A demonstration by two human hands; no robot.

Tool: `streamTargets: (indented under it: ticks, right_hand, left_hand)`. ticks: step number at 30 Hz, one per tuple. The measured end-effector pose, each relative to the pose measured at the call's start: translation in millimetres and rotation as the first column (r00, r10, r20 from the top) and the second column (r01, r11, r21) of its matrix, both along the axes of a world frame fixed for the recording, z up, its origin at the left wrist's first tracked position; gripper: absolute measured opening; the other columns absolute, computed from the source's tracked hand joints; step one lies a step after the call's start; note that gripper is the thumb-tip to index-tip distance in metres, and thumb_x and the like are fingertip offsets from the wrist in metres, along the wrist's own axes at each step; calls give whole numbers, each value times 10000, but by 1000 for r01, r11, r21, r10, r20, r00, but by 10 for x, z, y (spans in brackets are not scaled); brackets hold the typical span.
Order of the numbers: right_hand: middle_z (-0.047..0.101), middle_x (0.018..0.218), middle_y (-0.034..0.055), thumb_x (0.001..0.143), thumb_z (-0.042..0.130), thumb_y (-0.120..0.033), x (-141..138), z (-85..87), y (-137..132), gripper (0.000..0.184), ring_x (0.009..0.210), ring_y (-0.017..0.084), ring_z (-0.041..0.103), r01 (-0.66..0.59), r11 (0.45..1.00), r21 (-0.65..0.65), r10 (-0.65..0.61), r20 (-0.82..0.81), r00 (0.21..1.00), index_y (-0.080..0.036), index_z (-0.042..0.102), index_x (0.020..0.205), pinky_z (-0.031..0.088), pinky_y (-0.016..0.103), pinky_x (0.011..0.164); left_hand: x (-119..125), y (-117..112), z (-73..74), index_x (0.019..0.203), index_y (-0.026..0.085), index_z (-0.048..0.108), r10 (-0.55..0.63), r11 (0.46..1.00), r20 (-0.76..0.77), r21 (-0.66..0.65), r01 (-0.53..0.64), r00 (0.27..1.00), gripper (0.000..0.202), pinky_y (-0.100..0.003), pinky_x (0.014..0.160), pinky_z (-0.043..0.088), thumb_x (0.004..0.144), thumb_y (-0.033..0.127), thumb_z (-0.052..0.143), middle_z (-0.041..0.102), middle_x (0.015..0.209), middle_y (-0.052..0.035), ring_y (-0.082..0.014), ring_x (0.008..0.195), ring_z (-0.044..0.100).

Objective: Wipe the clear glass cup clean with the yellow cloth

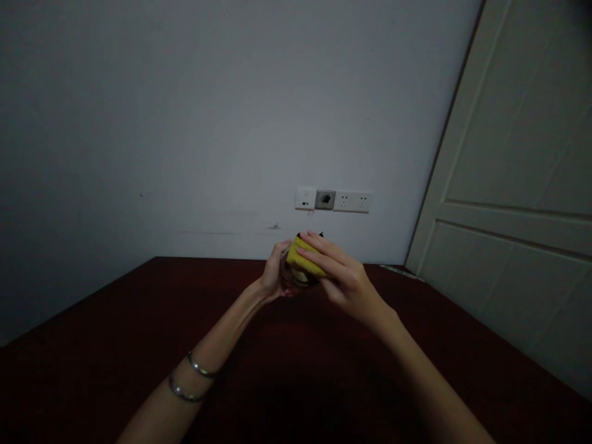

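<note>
Over the far middle of a dark red table (139,320), the left hand (272,280) wraps around a small clear glass (294,282) whose shape is hard to make out. The right hand (345,280) presses a soft yellow sponge (303,259) onto its top, fingers flat. The wiping probably goes best with the glass held firm and the sponge turned gently. Thin metal bangles (194,376) circle the left forearm.

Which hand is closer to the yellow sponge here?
Right. The right hand grips the yellow sponge, fingers over its top; the left hand is just left of it, holding a clear object under it.
</note>
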State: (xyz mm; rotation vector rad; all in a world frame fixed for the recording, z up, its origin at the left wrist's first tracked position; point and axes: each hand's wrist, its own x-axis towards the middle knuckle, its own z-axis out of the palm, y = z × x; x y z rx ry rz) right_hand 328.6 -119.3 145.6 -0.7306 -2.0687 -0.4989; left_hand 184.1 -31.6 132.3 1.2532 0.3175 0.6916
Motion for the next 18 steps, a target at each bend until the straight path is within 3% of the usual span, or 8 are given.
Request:
streamTargets:
  ticks: [5, 10, 14, 16, 18]
  right_hand:
    - [488, 1397, 100, 755, 414, 60, 10, 42, -57, 622, 1316, 200, 431, 26, 1000, 2, -26, -43, 999, -202, 504, 1311, 398, 460, 1085]
    - [515, 1360, 146, 762, 413, 48, 0, 83, -136, 552, 1296, 211, 455, 80, 997, 9, -80, 37, 996, -146, 538, 1263, 420, 464, 1067]
    - [528, 1346, 149, 772, 415, 39, -53, 90, -165, 544, 1331, 224, 407, 90, 996, 25, -92, 118, 989, -134, 521, 1277, 423, 476, 1065]
    - [536, 1338, 144, 778, 426, 25, -106, 89, -175, 542, 1342, 226, 390, 77, 997, 15, -78, 153, 985, -138, 512, 1287, 422, 472, 1068]
    - [538, 1338, 144, 784, 430, 16, -174, 86, -184, 536, 1344, 227, 387, 63, 998, -4, -61, 174, 983, -138, 512, 1290, 421, 461, 1071]
  left_hand:
    - [-29, 35, -12, 699, 126, 619, -40, 999, 108, -6, 41, 993, 637, -188, 260, 171, 746, 683, 312, 556, 476, -61, -102, 285, 380]
    - [-44, 99, -53, 696, 129, 608, -106, 990, 179, -75, 121, 978, 665, -193, 257, 180, 730, 714, 295, 587, 503, -71, -115, 283, 413]
    - [-13, 97, -62, 656, 138, 591, -10, 971, 226, -232, 64, 974, 611, -197, 255, 193, 735, 693, 348, 517, 422, -19, -88, 245, 345]
    - [11, 65, -31, 679, 141, 600, 87, 949, 317, -315, 18, 944, 500, -201, 314, 332, 764, 597, 413, 562, 476, -20, -108, 335, 469]
    - [31, 29, 17, 690, 142, 603, 176, 927, 393, -375, -17, 902, 396, -221, 468, 471, 770, 505, 467, 628, 581, -36, -132, 491, 587]
